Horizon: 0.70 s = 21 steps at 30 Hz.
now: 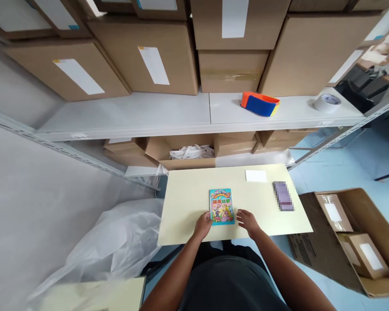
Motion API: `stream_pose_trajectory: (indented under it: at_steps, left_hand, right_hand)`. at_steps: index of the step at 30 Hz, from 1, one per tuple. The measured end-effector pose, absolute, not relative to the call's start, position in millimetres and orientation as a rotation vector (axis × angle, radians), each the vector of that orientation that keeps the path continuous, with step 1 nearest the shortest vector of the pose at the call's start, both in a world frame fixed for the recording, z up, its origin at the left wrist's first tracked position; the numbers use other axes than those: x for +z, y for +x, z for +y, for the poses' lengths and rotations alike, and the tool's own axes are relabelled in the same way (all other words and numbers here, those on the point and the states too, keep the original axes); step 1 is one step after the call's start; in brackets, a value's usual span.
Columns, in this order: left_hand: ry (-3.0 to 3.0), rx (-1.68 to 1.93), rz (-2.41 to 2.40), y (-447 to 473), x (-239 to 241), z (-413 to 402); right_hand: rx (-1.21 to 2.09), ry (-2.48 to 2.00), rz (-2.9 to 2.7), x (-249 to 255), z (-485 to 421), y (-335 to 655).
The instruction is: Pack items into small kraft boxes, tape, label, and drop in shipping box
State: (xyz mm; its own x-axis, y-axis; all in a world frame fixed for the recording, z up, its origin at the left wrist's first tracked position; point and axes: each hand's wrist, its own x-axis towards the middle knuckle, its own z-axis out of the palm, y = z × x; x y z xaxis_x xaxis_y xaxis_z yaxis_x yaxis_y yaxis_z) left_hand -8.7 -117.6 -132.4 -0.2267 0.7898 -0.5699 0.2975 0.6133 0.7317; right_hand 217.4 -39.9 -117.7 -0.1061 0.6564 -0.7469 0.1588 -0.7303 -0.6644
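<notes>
A small colourful picture book lies flat on a pale yellow table, near its front edge. My left hand rests at the book's lower left corner, fingers curled against its edge. My right hand sits just right of the book's lower right corner, fingers bent and slightly apart, touching the table. Neither hand lifts the book.
A white card and a blurred purple object lie on the table's right side. Behind stands a shelf with cardboard boxes, a tape roll and an orange-blue dispenser. An open carton sits on the floor right, plastic wrap left.
</notes>
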Motion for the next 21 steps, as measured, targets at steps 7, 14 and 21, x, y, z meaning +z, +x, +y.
stream_pose_trajectory:
  at_steps: [7,14,21]
  left_hand:
    - [0.849,0.649,1.749,-13.9,-134.9,-110.3]
    - [0.840,0.707,1.684,-19.4,-131.3,-111.0]
    - [0.832,0.758,1.624,-13.7,-133.7,-117.0]
  right_hand:
    - [1.942,-1.877,-0.662,-108.5,-33.5,216.4]
    - [1.921,-1.959,-0.727,-101.5,-38.0,206.0]
    - [1.755,-2.011,-0.892,-101.0,-35.5,192.1]
